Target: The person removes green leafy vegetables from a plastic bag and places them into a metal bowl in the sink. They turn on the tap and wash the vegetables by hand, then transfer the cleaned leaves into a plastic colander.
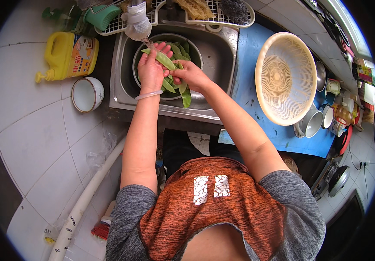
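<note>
Water runs from a cloth-wrapped faucet (138, 25) onto a flat green pea pod (165, 59) lying across my left hand (153, 70), palm up with the fingers curled. My right hand (192, 75) pinches several more pods (183, 87) just beside it, some hanging down from the fingers. Both hands are above a round metal basin (199, 49), which stands in the left part of the stainless steel sink (218, 65). Green pods (181, 49) fill the basin; my hands hide part of them.
A cream plastic colander (277, 75) rests on the blue counter covering (249, 45) at right, near bowls (312, 122). To the left are a yellow pump jug (71, 57) and a white bowl (88, 94). A white rack (203, 21) with scrubbers spans the sink's back.
</note>
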`<action>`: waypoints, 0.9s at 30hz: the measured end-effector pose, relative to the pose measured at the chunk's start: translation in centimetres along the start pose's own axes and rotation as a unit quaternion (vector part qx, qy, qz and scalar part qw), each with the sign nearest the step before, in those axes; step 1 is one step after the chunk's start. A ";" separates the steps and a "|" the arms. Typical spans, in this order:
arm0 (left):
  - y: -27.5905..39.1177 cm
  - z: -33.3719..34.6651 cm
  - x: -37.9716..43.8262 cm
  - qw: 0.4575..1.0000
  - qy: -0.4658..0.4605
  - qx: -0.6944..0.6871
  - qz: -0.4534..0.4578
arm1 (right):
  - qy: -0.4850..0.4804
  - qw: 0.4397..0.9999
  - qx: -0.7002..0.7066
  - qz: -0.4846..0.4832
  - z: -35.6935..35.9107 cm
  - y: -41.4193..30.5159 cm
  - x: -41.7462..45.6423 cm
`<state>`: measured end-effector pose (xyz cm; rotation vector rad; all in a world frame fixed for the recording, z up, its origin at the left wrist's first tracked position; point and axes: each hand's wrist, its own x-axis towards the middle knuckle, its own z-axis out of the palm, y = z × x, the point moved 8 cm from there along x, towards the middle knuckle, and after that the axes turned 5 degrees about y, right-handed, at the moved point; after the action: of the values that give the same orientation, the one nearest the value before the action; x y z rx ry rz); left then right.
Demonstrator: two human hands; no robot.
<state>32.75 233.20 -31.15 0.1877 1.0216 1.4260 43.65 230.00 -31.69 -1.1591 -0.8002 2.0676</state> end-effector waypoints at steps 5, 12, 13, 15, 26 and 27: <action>0.0 0.3 -0.4 1.000 -0.027 0.007 0.011 | 0.055 0.997 -0.051 0.008 -0.3 -0.1 0.3; 0.6 -0.1 -0.9 0.999 -0.024 -0.002 0.031 | 0.056 0.995 -0.076 0.022 0.3 -0.1 0.2; 0.5 -0.1 -0.8 0.999 -0.030 0.001 0.027 | 0.061 0.995 -0.077 0.021 0.5 -0.1 0.2; 0.4 0.1 -0.7 0.998 -0.063 0.002 0.027 | 0.075 0.995 -0.065 0.002 0.6 -0.4 0.2; 0.4 -4.9 2.1 0.952 -0.120 -0.253 -0.128 | -0.021 0.968 0.249 0.022 -0.4 -0.1 1.3; 0.5 -4.8 2.0 0.958 -0.136 -0.222 -0.121 | -0.023 0.961 0.276 0.009 -0.3 -0.3 1.6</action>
<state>28.76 232.88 -34.56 -0.0690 0.4647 1.3243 43.35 231.52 -32.38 -0.8061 -0.1978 2.1423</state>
